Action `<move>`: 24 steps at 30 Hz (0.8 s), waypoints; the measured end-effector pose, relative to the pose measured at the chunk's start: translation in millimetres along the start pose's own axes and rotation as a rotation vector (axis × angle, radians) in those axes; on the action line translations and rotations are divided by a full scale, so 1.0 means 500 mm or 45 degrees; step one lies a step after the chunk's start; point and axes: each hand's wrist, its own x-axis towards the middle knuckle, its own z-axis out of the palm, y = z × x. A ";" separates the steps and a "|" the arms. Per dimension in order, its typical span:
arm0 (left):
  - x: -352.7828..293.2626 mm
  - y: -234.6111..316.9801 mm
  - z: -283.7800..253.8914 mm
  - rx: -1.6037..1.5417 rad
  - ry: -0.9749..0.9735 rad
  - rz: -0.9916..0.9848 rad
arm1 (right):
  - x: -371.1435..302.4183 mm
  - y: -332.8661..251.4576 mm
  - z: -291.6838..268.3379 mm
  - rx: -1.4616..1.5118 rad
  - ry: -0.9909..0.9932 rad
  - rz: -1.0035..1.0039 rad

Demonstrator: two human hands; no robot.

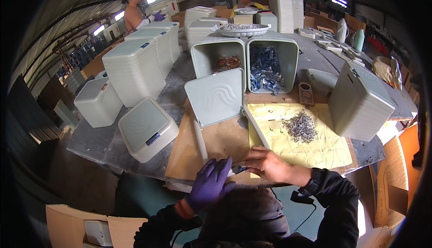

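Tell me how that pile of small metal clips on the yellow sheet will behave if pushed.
The clip pile looks loose, so it would probably scatter rather than slide as one. Each piece seems tiny and light. The yellow sheet looks thin and may wrinkle or shift under a push.

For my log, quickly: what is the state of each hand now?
Left hand: gloved, closed on the grey frame.
Right hand: bare, pinching a small blue label at the frame's edge.

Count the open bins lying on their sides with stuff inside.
2. Both lie side by side at the table's middle: the left bin holds orange-brown pieces, the right bin blue ones. Others may be hidden behind the stacks.
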 end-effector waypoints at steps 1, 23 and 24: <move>0.008 0.008 0.001 -0.070 0.002 -0.047 | 0.002 -0.005 0.007 -0.051 0.022 -0.078; 0.003 -0.043 -0.022 0.090 -0.049 0.206 | 0.008 -0.068 0.004 -0.443 -0.145 -0.178; -0.008 -0.048 -0.036 0.077 -0.105 0.244 | 0.013 -0.082 0.001 -0.290 -0.235 -0.133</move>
